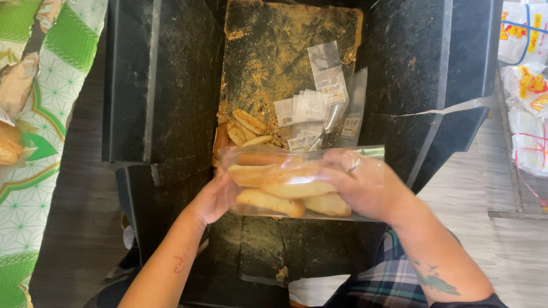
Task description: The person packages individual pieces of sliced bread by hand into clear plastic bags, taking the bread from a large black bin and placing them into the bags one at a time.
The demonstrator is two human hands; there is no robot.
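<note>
Two hands were recorded at the near edge of the view, both closed on one clear plastic bag [297, 182] held flat above a black crate. The left hand [216, 197] was clamped on the bag's left end, palm against the plastic. The right hand [365, 183], a ring on one finger, was closed over the top right part, fingers folded down onto the film. The bag was kept level between them, just above the crate's dark near wall.

Several long pale bread sticks [285, 191] were noted inside the bag, lying side by side and stacked in two rows; an exact count could not be made through the glare. The step in hand was judged to be the filling or squaring-up of this bag, with the mouth, seemingly on the far side, not yet closed. The next move was judged to call for a steady grip so that the sticks stay aligned and unbroken.

Further off, on the crate floor [268, 63], a small loose heap of the same bread sticks [245, 130] was seen, touching a scatter of empty small clear bags [319, 100] with printed labels. Yellow crumbs were spread over that floor. A patterned green cloth [34, 171] lay at far left, and packed white bags [525, 85] at far right.
</note>
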